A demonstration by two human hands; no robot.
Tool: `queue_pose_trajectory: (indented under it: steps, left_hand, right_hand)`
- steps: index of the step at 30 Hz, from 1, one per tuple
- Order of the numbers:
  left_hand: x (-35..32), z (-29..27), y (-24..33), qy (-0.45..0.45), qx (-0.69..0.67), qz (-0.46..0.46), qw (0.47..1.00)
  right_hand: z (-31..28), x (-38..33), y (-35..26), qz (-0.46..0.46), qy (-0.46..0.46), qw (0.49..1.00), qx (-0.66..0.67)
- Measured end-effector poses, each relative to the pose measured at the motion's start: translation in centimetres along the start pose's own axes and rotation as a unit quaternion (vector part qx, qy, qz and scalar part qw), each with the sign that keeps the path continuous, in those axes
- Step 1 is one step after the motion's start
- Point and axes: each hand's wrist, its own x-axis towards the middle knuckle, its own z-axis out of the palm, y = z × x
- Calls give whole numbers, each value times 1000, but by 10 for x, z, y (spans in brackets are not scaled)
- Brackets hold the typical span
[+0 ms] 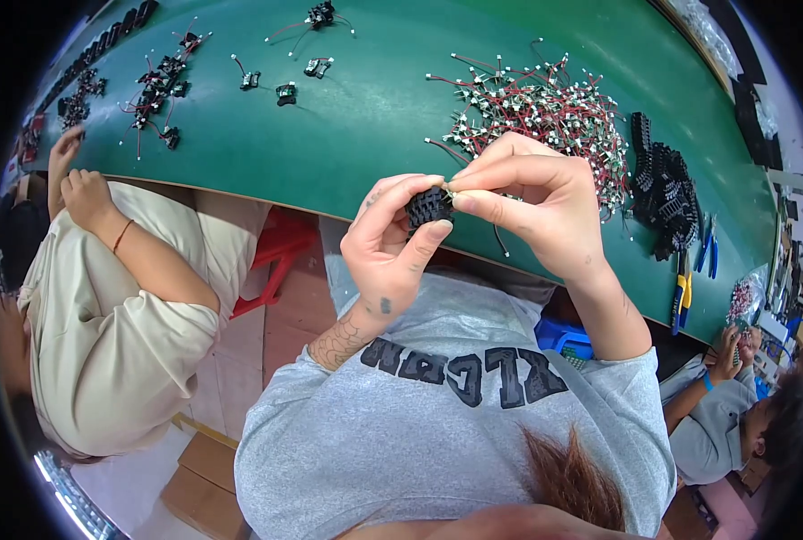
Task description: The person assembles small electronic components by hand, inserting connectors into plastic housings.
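Note:
Above the near edge of the green table, my left hand (385, 236) is closed around a small black ribbed block (429, 208), its thumb along the lower side. My right hand (545, 202) meets it there, thumb and forefinger pinched at the block's upper right corner. What sits between those fingertips is small and pale, mostly hidden, perhaps a connector or wire end. Just beyond my right hand lies a big heap of red and black wires with white connectors (545, 112). A dark wire end (500, 241) shows below that hand; where it leads is hidden.
Black ribbed strips (669, 198) are piled right of the heap, near yellow-and-blue pliers (682, 292) and blue-handled pliers (709, 247). Small black wired assemblies (158, 90) lie far left. One co-worker (122, 297) sits at left by a red stool (284, 252), another (716, 414) at right.

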Motion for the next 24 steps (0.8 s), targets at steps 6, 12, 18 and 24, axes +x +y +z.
queue_pose_trajectory:
  steps: [6,12,18,24]
  left_hand:
    - [2,3,3,3,30,-4,1000]
    - [3,4,4,16,77,6,997]
    - [2,5,9,5,117,13,993]
    - [2,6,6,-3,122,18,992]
  right_hand:
    - [0,1,-3,-81,18,993,-82]
    - [2,-1,-4,-101,31,987,-117]
    - [-6,3,0,-45,-21,998,-38]
    - [-6,0,5,-37,-19,998,-52]
